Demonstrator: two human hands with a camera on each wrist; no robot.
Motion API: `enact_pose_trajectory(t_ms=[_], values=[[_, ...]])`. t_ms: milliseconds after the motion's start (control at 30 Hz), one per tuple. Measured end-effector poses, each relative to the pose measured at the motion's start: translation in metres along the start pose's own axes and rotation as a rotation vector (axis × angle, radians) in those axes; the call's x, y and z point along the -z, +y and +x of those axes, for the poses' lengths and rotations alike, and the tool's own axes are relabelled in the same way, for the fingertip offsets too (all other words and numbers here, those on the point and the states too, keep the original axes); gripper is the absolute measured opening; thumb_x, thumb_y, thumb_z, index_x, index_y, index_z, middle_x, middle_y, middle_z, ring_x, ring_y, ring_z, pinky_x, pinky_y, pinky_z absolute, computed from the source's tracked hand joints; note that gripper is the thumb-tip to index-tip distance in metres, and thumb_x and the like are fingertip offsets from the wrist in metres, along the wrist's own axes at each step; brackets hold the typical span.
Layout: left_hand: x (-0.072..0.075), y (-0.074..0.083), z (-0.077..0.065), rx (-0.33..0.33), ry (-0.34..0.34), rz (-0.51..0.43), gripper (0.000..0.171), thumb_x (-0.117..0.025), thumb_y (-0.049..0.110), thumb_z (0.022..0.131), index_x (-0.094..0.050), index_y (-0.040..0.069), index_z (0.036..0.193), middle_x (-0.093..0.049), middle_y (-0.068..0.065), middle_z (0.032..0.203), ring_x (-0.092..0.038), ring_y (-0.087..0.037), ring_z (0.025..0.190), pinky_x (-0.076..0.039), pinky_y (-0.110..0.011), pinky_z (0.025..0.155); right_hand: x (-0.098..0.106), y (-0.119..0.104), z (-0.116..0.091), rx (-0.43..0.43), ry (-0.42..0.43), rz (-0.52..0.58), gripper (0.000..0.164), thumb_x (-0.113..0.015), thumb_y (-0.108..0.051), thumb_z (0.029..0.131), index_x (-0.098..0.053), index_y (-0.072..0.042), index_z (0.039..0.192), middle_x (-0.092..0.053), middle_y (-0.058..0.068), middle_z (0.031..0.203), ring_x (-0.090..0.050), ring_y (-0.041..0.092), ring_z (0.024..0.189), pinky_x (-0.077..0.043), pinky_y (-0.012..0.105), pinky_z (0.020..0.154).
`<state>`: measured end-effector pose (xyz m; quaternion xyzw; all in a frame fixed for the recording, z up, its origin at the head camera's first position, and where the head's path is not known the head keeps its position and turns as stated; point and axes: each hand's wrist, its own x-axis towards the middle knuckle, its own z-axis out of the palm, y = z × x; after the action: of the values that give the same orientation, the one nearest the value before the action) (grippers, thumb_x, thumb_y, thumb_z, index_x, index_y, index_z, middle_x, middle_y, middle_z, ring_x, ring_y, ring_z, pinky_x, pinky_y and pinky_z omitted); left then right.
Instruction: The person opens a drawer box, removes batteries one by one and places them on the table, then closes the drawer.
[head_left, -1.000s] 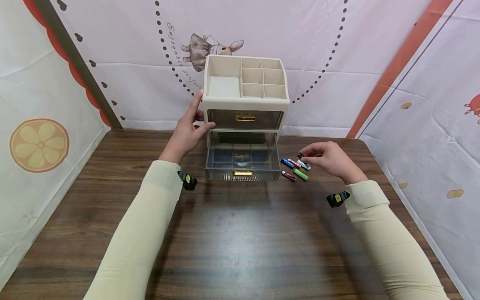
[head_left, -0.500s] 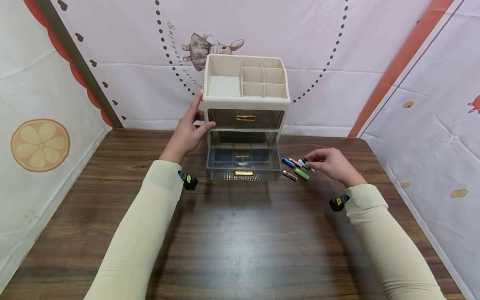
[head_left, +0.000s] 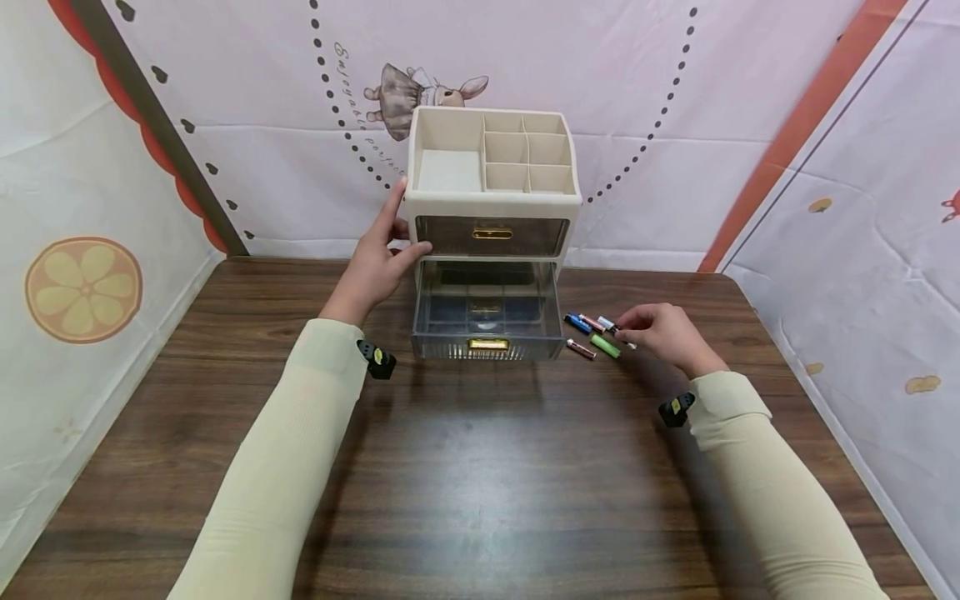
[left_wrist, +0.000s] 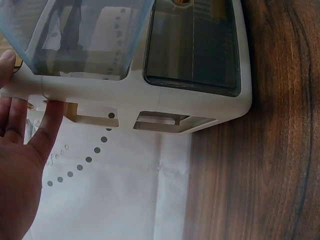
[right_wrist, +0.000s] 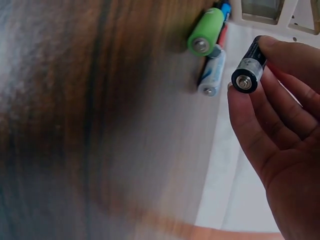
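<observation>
Patterned cloth walls (head_left: 637, 67) all round – rabbit print (head_left: 401, 96) on the far one, orange slice print (head_left: 84, 290) at left. Dark wood-grain table (head_left: 480, 500) below, light patch of glare in the near middle. Cream drawer box (head_left: 495, 200) stands upright at the far side, roughly centre: top tray has one big section on the left, six small ones on the right. Upper drawer (head_left: 450, 237) shut, gold handle (head_left: 492, 234); clear lower drawer (head_left: 442, 346) pulled out toward the near side.

Left hand (head_left: 371, 262) on the box's left side, fingers spread, index straight up along the side wall, thumb on the front by the upper drawer. Right hand (head_left: 667, 333) to the right of the lower drawer – thumb and index pinch a black battery (right_wrist: 250, 66) with a silver band; right wrist view shows its metal tip clear of the fingers.

Other batteries lie loosely grouped on the table between lower drawer and right hand: blue battery (head_left: 577, 323), red battery (head_left: 592, 322) beside it, white battery (head_left: 607, 325) nearest the hand, green battery (head_left: 606, 346) a bit nearer, dark red battery (head_left: 581, 349) near the drawer's front right corner. Can't tell which ones touch. Pale sleeves, small black camera at each wrist.
</observation>
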<state>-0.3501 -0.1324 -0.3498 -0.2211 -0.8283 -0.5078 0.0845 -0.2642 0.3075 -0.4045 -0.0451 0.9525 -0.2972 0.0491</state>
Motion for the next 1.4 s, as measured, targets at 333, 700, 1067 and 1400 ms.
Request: enact_pose_trajectory(t_ms=[333,700,1067,1400], values=[[0.0,0.001,0.001,0.0,0.004,-0.003,0.086,-0.065,0.025,0.093,-0.008,0.056,0.149,-0.055,-0.011,0.113,-0.057,-0.023,0.109,-0.049,-0.045,0.091,-0.005,0.009,0.003,0.005,-0.001,-0.043,0.013,-0.069,-0.017,0.09,-0.072,-0.008,0.099,-0.072,0.01,0.094,-0.063,0.02,0.082,-0.05,0.032,0.07],[0.0,0.0,0.001,-0.001,0.003,-0.006,0.086,-0.065,0.025,0.093,-0.008,0.059,0.147,-0.056,-0.012,0.113,-0.057,-0.023,0.109,-0.049,-0.046,0.091,-0.012,0.015,0.005,0.015,-0.008,-0.109,0.01,-0.068,-0.017,0.09,-0.071,-0.008,0.094,-0.07,0.009,0.089,-0.059,0.018,0.074,-0.048,0.031,0.065],[-0.001,0.001,0.001,-0.001,0.006,-0.014,0.086,-0.066,0.024,0.093,-0.009,0.057,0.148,-0.056,-0.011,0.113,-0.057,-0.022,0.109,-0.049,-0.045,0.09,-0.015,0.017,0.004,0.027,0.018,-0.156,0.008,-0.069,-0.017,0.089,-0.071,-0.009,0.089,-0.069,0.005,0.082,-0.055,0.017,0.069,-0.045,0.03,0.063],[-0.001,0.001,0.0,0.009,0.007,0.002,0.086,-0.066,0.026,0.092,-0.008,0.058,0.148,-0.058,-0.012,0.115,-0.057,-0.023,0.111,-0.049,-0.046,0.09,-0.014,0.016,0.002,0.013,0.009,-0.144,0.012,-0.068,-0.021,0.09,-0.072,-0.01,0.089,-0.069,0.006,0.084,-0.055,0.019,0.071,-0.045,0.031,0.065]])
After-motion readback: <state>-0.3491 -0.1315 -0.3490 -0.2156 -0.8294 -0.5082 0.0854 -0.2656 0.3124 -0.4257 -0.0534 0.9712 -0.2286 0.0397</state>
